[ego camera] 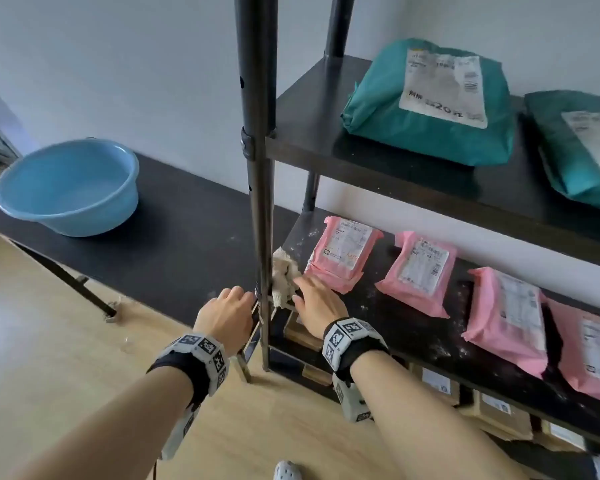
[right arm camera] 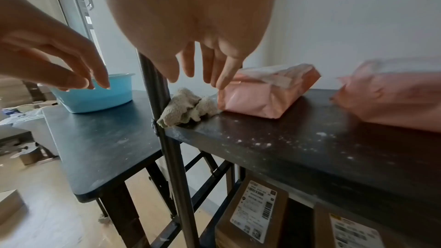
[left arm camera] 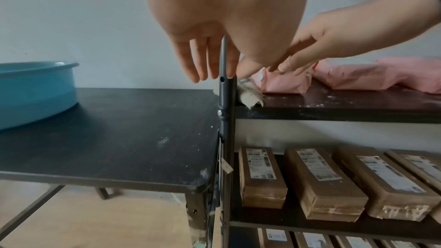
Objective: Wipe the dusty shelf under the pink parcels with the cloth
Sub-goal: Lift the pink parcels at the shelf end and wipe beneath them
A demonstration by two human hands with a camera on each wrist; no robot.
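A crumpled beige cloth (ego camera: 283, 275) (left arm camera: 249, 95) (right arm camera: 186, 108) lies at the front left corner of the dusty black shelf (ego camera: 413, 337) (right arm camera: 286, 139), against the upright post. Several pink parcels (ego camera: 343, 252) (right arm camera: 267, 93) lie in a row on that shelf, with white dust specks around them. My right hand (ego camera: 317, 297) (right arm camera: 203, 63) hovers just above the cloth, fingers straight, one fingertip at the nearest parcel's corner. My left hand (ego camera: 227, 311) (left arm camera: 210, 59) is beside the post on its outer side, with its fingers relaxed and holding nothing.
The black shelf post (ego camera: 260, 202) stands between my hands. A blue basin (ego camera: 70, 188) sits on a low black side table (ego camera: 174, 244) to the left. Green parcels (ego camera: 430, 102) lie on the shelf above, and brown boxes (left arm camera: 322, 182) fill the shelf below.
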